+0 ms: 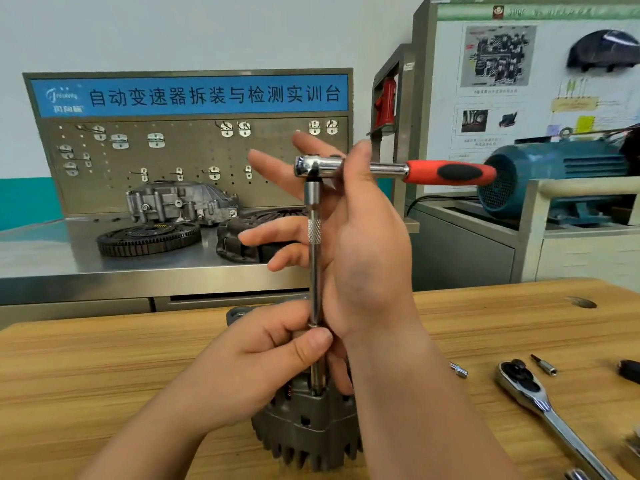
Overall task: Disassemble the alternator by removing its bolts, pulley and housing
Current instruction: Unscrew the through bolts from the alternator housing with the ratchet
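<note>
Wooden table (104,358) near, steel bench (69,258) with pegboard far. The alternator (304,424) stands near centre on the table, under your hands. Your left hand (256,362) curls thumb and fingers round the lower extension bar (314,271), which drops onto the alternator's top. Your right hand (363,251) is splayed, fingers straight, thumb against the red-handled ratchet (391,169) on the bar's top. A spare ratchet (540,400) lies near right.

Bright, even indoor light with soft shadows; glare on the steel bench (104,268); slight motion blur overall; wide-angle bending at the edges.
</note>
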